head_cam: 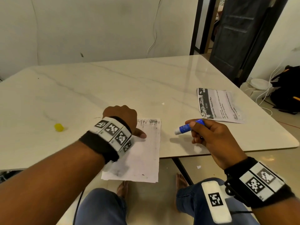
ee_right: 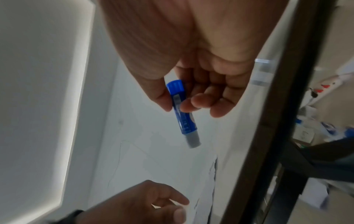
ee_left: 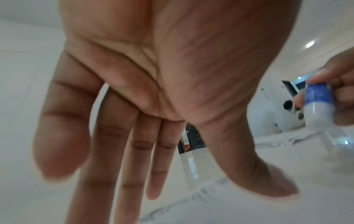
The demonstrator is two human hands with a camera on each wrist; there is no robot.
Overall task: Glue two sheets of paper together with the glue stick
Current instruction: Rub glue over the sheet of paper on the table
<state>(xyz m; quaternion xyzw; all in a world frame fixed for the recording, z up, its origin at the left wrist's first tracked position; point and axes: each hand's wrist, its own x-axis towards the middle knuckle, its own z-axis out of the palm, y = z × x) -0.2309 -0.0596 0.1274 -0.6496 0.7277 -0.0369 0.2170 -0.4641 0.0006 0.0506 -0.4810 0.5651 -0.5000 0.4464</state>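
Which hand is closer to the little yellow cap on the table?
Left. The left hand rests on the near sheet of paper, just right of the yellow cap. The right hand, holding the glue stick, is much farther right.

Bare table [head_cam: 113, 82] lies between yellow cap [head_cam: 58, 127] and printed sheet [head_cam: 219, 105].

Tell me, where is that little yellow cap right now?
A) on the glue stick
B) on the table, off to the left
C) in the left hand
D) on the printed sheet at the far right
B: the yellow cap sits alone on the table, left of the left hand, while the right hand holds the uncapped glue stick.
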